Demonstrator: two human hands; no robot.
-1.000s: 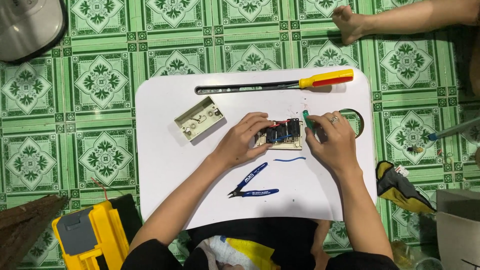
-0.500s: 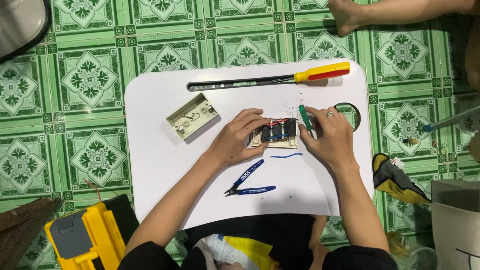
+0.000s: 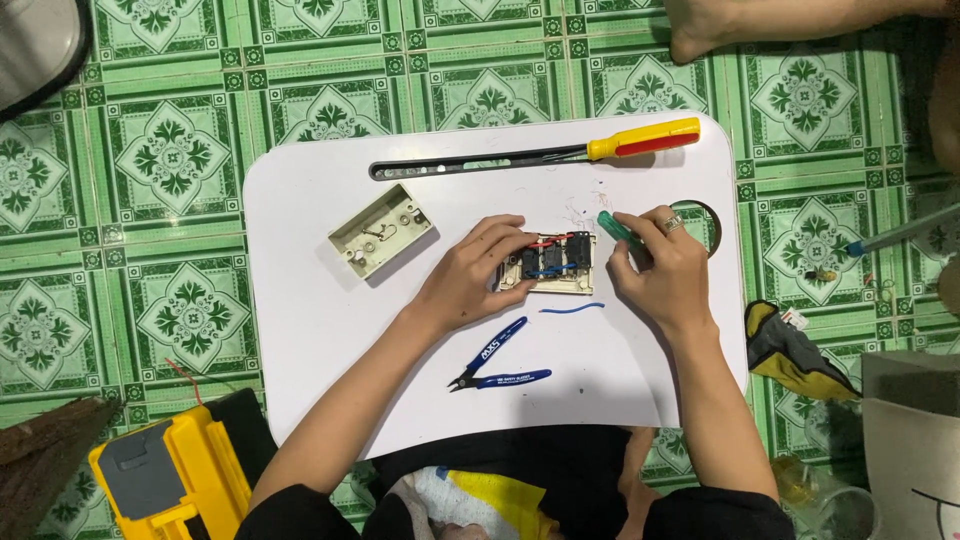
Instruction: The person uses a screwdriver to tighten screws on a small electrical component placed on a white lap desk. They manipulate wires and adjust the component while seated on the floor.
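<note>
On the white lap table [image 3: 320, 330] lies a cream switch plate [image 3: 556, 266] with black switch modules and red and blue wires on its back. My left hand [image 3: 476, 276] presses on its left end and holds it down. My right hand [image 3: 662, 270] grips a small green-handled screwdriver [image 3: 616, 227], its tip at the plate's right end. A short blue wire piece [image 3: 572, 309] lies just below the plate.
A cream back box [image 3: 380, 231] sits to the left, blue-handled cutters [image 3: 496, 364] lie near the front, and a long yellow-and-red screwdriver [image 3: 540, 157] lies along the far edge. A yellow tool case [image 3: 170, 472] stands at lower left. Another person's foot [image 3: 700, 30] rests beyond the table.
The view has shifted slightly. Both hands stay at the switch plate, with the green screwdriver still at its right end.
</note>
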